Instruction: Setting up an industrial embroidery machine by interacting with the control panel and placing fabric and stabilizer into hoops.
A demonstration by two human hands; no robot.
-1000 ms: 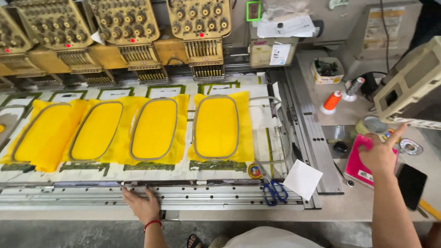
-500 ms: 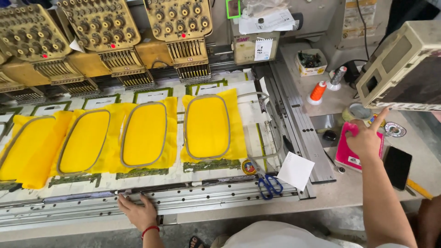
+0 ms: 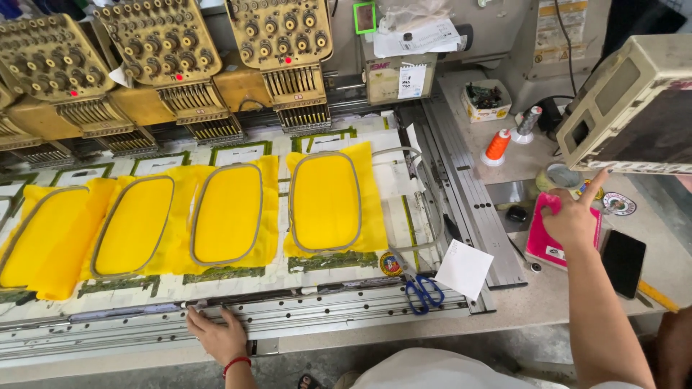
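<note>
Your left hand [image 3: 218, 336] rests flat, fingers spread, on the metal rail [image 3: 324, 311]; your right hand [image 3: 573, 218], index finger extended, touches the control panel [image 3: 634, 108].

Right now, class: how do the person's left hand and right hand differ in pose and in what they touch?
The left hand lies flat, fingers spread, on the metal rail at the machine's front; the right hand is raised, index finger pointing up at the control panel. The left wrist wears a red band; the right wrist is bare. Both are empty.
</note>
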